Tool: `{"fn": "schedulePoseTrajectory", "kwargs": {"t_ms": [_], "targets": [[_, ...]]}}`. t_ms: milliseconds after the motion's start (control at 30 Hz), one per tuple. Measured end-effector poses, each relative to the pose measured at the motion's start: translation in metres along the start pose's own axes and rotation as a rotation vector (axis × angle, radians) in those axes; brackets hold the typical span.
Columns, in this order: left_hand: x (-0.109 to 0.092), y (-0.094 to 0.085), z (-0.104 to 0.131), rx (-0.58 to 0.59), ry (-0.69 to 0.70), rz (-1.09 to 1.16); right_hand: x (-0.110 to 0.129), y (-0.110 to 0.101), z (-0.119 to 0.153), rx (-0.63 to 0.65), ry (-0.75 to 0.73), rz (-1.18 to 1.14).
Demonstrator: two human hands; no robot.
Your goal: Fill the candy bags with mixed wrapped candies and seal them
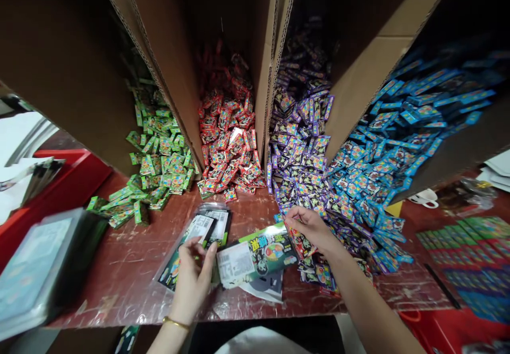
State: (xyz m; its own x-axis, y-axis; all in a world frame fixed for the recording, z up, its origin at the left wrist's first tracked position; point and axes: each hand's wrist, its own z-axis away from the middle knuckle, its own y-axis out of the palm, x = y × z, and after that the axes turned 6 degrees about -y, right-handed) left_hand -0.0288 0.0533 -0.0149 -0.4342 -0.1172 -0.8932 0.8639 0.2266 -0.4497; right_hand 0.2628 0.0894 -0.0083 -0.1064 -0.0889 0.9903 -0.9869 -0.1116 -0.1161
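Note:
A green and black printed bag with a white label lies tilted between my two hands. At its left end, my left hand has thumb and fingers curled around the edge; the exact grip is partly hidden. My right hand is closed on a red candy packet at the bag's right end. Beside my left fingers lies a stack of similar flat bags. Loose purple packets spread from a carton to just beyond my right hand, and more packets lie under my right wrist.
Upright cardboard cartons spill green packets, red packets and blue packets onto the red-brown table. Clear-wrapped stacks stand at left near a red bin. Sorted packet rows and white scissors are at right.

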Motion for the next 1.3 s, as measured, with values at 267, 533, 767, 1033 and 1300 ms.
{"fn": "schedulePoseTrajectory", "kwargs": {"t_ms": [267,533,767,1033,1300], "targets": [[-0.034,0.07,-0.05,0.927,0.407,-0.206,-0.011,0.004,-0.016,0.134,-0.087,0.063],[-0.025,0.09,-0.054,0.943,0.22,-0.096,-0.024,-0.004,-0.037,-0.445,-0.158,0.05],[-0.04,0.073,-0.017,0.846,-0.023,0.188,0.0,0.014,-0.03,-0.137,-0.151,-0.109],[-0.044,0.072,0.005,0.858,-0.239,0.361,0.017,-0.002,-0.024,0.298,-0.118,0.182],[-0.034,0.07,0.019,0.745,-0.346,0.472,0.009,0.015,-0.017,0.32,-0.122,0.129]]}}
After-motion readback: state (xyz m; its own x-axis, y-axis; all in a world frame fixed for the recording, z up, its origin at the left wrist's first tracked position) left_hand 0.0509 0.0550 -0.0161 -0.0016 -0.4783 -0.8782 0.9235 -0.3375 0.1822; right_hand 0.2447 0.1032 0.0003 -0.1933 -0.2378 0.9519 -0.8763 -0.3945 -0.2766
